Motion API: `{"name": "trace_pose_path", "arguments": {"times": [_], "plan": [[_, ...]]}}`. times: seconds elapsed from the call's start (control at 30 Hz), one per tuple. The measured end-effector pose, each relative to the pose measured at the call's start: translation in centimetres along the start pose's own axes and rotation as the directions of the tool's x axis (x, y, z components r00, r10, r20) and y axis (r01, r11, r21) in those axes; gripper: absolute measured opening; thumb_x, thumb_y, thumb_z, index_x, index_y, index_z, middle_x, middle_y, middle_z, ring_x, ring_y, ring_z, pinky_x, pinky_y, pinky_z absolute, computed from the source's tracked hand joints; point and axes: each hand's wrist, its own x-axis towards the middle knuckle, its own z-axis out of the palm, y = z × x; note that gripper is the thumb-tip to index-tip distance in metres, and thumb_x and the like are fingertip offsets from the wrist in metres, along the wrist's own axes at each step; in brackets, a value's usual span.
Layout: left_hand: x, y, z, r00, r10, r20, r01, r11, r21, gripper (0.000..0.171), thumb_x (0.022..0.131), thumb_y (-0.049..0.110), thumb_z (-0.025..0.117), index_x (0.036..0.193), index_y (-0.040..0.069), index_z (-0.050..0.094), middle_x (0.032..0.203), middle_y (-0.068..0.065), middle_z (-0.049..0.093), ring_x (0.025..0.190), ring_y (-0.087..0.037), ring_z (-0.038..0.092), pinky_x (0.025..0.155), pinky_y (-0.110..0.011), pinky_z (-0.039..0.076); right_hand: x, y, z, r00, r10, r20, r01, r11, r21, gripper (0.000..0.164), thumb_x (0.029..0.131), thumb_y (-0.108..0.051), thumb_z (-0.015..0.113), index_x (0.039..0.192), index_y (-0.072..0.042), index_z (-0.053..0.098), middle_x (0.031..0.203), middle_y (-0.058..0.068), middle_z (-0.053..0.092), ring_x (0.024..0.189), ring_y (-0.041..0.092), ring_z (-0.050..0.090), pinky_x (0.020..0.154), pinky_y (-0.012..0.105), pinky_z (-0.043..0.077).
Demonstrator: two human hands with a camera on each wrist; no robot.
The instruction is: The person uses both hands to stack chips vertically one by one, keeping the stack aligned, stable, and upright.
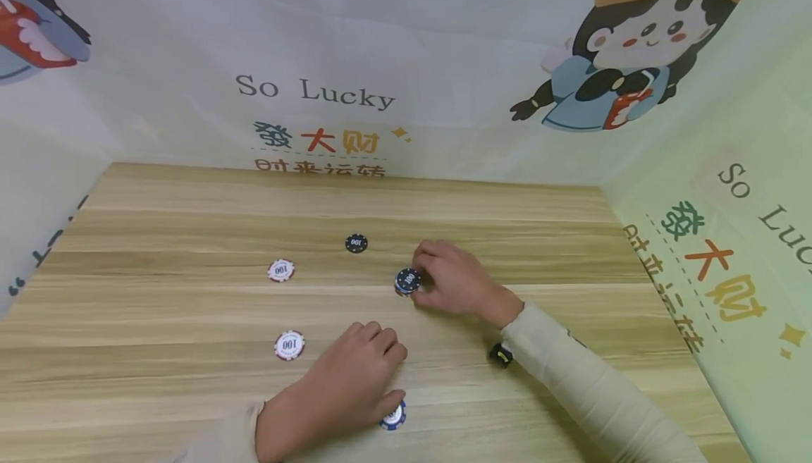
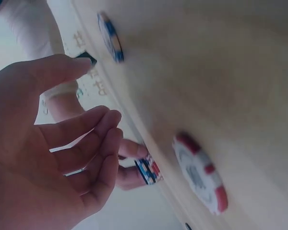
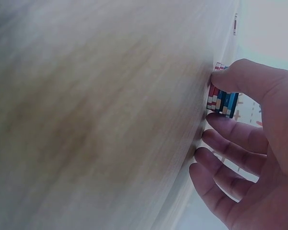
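Head view: right hand (image 1: 454, 278) pinches chip stack (image 1: 408, 280); left hand (image 1: 352, 373) loosely curled.

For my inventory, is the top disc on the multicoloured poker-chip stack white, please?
No, a round black chip marked 100 crowns that multicoloured stack.

**Desk:** How's the light on your remote feed?

**Operator:** Bright and even in my head view: the pale printed fabric wall (image 1: 444, 75) is softly lit, and the striped light-wood tabletop (image 1: 190, 237) takes a soft-edged shadow beneath the wrinkled cream right sleeve (image 1: 583, 371).

**Desk:** Focus?

**Operator:** Sharp enough there that I read "100" on the round black-topped chip stack (image 1: 408, 280). The pale cloth left sleeve (image 1: 218, 438) smears at the bottom edge.

**Desk:** Wrist cameras?

**Operator:** Dimmer, hazier. My left one blurs a round red-and-white chip (image 2: 200, 172); in my right one, wood grain smears and the upper right washes out.
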Motion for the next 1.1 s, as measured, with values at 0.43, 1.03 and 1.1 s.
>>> {"name": "trace_pose_path", "arguments": {"times": [0.43, 1.03, 1.1], "plan": [[-1.6, 1.7, 0.6, 0.992, 0.073, 0.107, -0.072, 0.997, -0.01, 0.049, 0.081, 0.055, 0.069, 0.101, 0.01, 0.066, 0.092, 0.0, 0.055, 0.08, -0.013, 0.047, 0.072, -0.03, 0.044, -0.2, -0.2, -0.2, 1.0, -0.001, 0.0, 0.001, 1.0, -0.006, 0.034, 0.08, -0.037, 0.074, 0.103, -0.012, 0.071, 0.111, -0.003, 0.059, 0.099, 0.014, 0.054, 0.082, 0.028, 0.049], [-1.5, 1.7, 1.0, 0.994, 0.099, 0.05, -0.103, 0.992, 0.072, 0.039, 0.08, 0.045, 0.067, 0.09, 0.008, 0.063, 0.082, 0.0, 0.052, 0.075, -0.015, 0.047, 0.065, -0.029, 0.039, -0.1, 0.2, 0.3, 0.999, -0.012, -0.036, 0.012, 1.0, 0.01, 0.027, 0.079, -0.036, 0.071, 0.098, -0.017, 0.072, 0.107, -0.008, 0.059, 0.096, 0.01, 0.053, 0.078, 0.026, 0.049], [-1.5, 1.7, 0.9, 0.994, 0.094, 0.049, -0.097, 0.992, 0.075, 0.039, 0.08, 0.045, 0.067, 0.091, 0.007, 0.063, 0.082, 0.0, 0.052, 0.076, -0.015, 0.047, 0.065, -0.029, 0.039, 0.0, 0.3, 0.3, 0.999, -0.015, -0.037, 0.015, 1.0, 0.008, 0.028, 0.079, -0.036, 0.072, 0.098, -0.016, 0.072, 0.107, -0.007, 0.059, 0.097, 0.011, 0.054, 0.079, 0.027, 0.049]]}}
